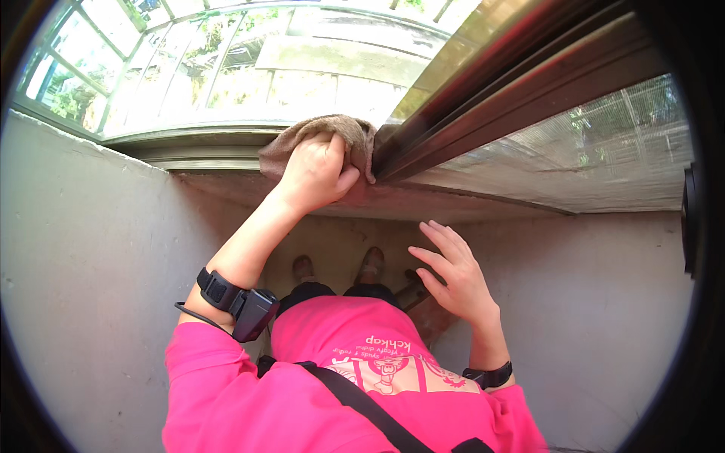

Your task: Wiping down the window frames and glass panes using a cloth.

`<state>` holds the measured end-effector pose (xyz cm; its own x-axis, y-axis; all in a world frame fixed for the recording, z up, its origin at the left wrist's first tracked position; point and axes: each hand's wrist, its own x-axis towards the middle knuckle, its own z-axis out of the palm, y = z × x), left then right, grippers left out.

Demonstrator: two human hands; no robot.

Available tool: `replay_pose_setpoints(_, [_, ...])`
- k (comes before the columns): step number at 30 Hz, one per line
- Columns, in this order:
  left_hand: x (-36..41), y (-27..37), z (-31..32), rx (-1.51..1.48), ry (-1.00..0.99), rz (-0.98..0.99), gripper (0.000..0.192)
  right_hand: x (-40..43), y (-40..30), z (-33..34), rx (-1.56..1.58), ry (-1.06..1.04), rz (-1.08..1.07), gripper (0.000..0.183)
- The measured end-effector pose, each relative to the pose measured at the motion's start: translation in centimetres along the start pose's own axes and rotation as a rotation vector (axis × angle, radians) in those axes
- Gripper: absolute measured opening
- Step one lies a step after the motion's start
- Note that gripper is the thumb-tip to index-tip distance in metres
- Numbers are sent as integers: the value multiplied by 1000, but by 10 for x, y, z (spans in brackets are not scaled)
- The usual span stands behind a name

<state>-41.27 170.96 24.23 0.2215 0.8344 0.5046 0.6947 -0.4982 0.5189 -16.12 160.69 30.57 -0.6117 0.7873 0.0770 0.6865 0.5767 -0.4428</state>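
My left hand (320,172) is closed on a brown cloth (354,133), which it presses on the metal track of a sliding window (209,156). The cloth's right edge touches the lower end of a dark window frame (481,90). My right hand (453,272) is raised below the sill at the right, fingers apart, touching nothing. The palm under my left hand is hidden.
Window bars (226,56) stand outside the opening at the top. A mesh-like pane (595,141) fills the right side. Plain walls (102,255) lie left and right. My feet (371,263) are on the floor below the sill (442,201).
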Motion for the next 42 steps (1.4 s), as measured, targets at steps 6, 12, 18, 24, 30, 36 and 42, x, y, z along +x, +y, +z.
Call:
replay_pose_setpoints(6, [3,17,8,-233,68,-239,25,37,-10,5,55,-82,-114,33])
replay_pose_setpoints(12, [-8,14,33,-72,229,-55,22,55,-17,24,136,-111,-131,34])
replay_pose_setpoints(18, [-9,-11,21,187,190,194,26,69,-28,21,173,-127,-272,33])
replay_pose_setpoints(24, [-30,-48,-19,297,235,139,22,28,-7,14,136,-33,-154,32])
replay_pose_setpoints(30, [-3,13,22,55,164,31,16,4,-2,27,173,-42,-57,33])
replay_pose_setpoints(36, [-16,6,28,-70,120,-73,17,38,-21,40,173,-169,-167,34])
replay_pose_setpoints(42, [-46,-73,-32,275,354,79,20,65,-39,43,199,-200,-257,34])
